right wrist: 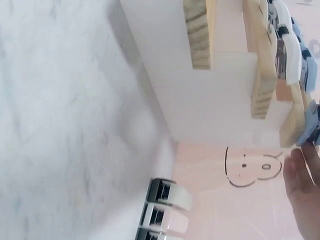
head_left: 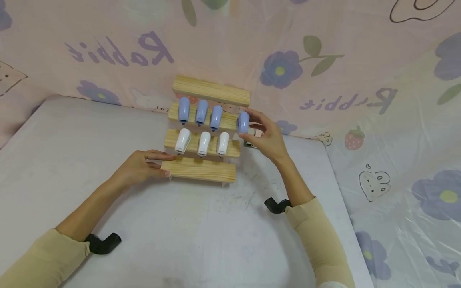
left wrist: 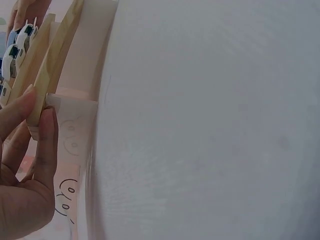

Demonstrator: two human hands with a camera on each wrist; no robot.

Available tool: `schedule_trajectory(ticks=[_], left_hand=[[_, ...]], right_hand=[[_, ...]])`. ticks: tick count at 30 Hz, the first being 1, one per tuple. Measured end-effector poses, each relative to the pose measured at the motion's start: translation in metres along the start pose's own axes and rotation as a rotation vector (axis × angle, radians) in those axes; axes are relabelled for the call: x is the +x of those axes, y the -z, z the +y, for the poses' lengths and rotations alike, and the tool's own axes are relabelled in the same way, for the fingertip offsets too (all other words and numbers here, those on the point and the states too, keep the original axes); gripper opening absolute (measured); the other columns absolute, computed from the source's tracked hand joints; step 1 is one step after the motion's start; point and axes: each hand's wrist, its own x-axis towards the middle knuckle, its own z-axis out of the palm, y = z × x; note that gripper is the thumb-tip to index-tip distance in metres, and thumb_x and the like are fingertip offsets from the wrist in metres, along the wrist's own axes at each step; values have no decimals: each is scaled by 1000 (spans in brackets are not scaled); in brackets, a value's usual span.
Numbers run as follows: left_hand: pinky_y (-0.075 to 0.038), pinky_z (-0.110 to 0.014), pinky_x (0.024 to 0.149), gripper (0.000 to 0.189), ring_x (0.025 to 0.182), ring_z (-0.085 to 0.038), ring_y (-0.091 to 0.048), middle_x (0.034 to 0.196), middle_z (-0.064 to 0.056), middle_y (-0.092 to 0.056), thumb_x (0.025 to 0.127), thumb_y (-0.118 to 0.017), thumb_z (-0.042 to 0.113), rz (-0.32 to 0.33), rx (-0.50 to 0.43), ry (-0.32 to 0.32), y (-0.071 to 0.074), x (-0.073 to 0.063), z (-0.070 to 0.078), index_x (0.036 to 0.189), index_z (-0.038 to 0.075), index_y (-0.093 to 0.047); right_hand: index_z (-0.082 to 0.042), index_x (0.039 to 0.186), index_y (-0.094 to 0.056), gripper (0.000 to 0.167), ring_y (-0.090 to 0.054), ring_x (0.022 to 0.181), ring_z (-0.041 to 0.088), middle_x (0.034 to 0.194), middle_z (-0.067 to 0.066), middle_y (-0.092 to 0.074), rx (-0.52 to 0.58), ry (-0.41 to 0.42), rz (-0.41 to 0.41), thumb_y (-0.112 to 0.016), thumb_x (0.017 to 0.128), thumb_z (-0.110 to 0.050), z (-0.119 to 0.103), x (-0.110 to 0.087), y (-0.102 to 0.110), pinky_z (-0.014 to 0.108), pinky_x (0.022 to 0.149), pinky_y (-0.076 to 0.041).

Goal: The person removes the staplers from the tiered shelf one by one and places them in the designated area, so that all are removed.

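Observation:
A stepped display rack (head_left: 201,171) with several wooden shelves stands at the back of the table. My left hand (head_left: 135,170) pinches the left end of its lowest board, fingers and thumb around the edge in the left wrist view. Between the fingers and thumb of my right hand (head_left: 268,140) is a blue mini stapler (head_left: 243,122), at the right end of the second shelf from the top. Left of it on that shelf stand three more blue staplers (head_left: 201,112). The shelf below carries three white staplers (head_left: 204,144). The top board (head_left: 212,91) is bare.
Beside the rack's right end, partly behind my right hand, more staplers (right wrist: 172,195) stand in a row on the white table (head_left: 173,240). A patterned curtain (head_left: 223,48) hangs behind the rack and along the right side. Black wrist mounts (head_left: 104,243) stick out from both sleeves.

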Motion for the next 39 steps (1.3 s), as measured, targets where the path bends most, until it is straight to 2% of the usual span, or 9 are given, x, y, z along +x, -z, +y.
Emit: schedule_trajectory(ticks=[9, 15, 22, 26, 30, 34, 39], left_hand=[[-50, -48, 95, 57, 116, -37, -60, 154, -17, -38, 79, -85, 28, -2, -9, 3, 0, 0, 0, 131, 13, -67], [-49, -49, 96, 58, 116, -38, -59, 155, -19, -36, 79, -85, 29, -6, -4, 8, 1, -1, 0, 132, 13, -66], [-51, -45, 94, 57, 114, -36, -60, 156, -19, -35, 79, -85, 27, -8, -14, 5, 1, -1, 1, 131, 11, -66], [-51, -43, 93, 57, 114, -36, -61, 155, -19, -35, 79, -85, 27, -7, -18, 6, 1, 0, 1, 130, 12, -67], [-51, -44, 93, 57, 115, -35, -60, 155, -18, -37, 79, -86, 28, -4, -13, 9, 1, 1, 1, 130, 13, -67], [-51, -44, 93, 58, 115, -36, -60, 154, -18, -37, 78, -86, 29, -4, -17, 13, 1, 1, 1, 131, 12, -67], [-48, -48, 98, 59, 118, -37, -58, 155, -18, -37, 78, -86, 28, -12, -34, 16, 1, 1, 1, 131, 11, -66]], right_hand=[[10, 137, -50, 63, -58, 114, 36, 129, 25, -58, 21, -57, 6, -76, 79, 11, 6, -12, 14, 55, 96, -47], [11, 136, -50, 63, -57, 115, 35, 130, 26, -57, 13, -91, 13, -76, 79, 11, 13, -19, 18, 55, 96, -47], [11, 136, -50, 64, -57, 115, 36, 129, 27, -56, 47, -136, 16, -78, 78, 11, 26, -28, 20, 59, 97, -45], [11, 137, -49, 65, -57, 116, 37, 130, 27, -56, 62, -200, 15, -77, 79, 10, 33, -34, 21, 49, 98, -48], [10, 138, -49, 65, -58, 114, 35, 129, 27, -57, 71, -237, 14, -77, 79, 11, 42, -40, 20, 47, 97, -49], [8, 139, -50, 67, -57, 117, 36, 133, 26, -55, 83, -247, 8, -77, 78, 13, 61, -44, 19, 58, 97, -45], [2, 141, -50, 70, -54, 122, 35, 138, 21, -53, 91, -292, 7, -79, 78, 8, 89, -50, 18, 55, 100, -45]])
